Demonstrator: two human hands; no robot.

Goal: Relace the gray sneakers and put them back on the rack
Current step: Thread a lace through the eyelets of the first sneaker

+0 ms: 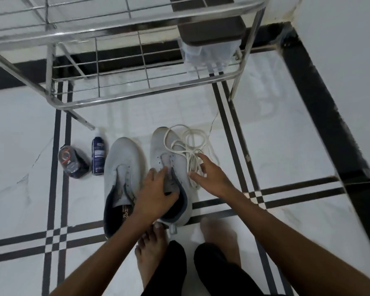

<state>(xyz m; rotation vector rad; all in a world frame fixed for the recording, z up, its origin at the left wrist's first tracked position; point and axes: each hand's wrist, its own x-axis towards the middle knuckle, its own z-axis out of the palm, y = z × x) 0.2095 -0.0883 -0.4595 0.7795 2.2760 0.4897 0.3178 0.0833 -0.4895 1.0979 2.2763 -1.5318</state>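
Note:
Two gray sneakers stand side by side on the tiled floor, toes pointing away from me, both without laces. My left hand point(155, 194) grips the tongue and collar of the right sneaker point(169, 159). The left sneaker point(122, 165) stands untouched beside it. A loose tangle of white laces point(190, 146) lies over the right sneaker's toe and on the floor to its right. My right hand point(207, 174) hovers over the laces with fingers spread, its fingertips at the strands. The metal shoe rack point(137, 92) stands just beyond the sneakers.
A dark blue spray bottle point(98, 155) and a dark wrapped bundle point(72, 160) lie left of the sneakers. A dark object and a pale plastic bag point(209, 52) sit on the rack at the right. My bare feet point(152, 248) are just behind the sneakers. A wall point(340, 60) rises at the right.

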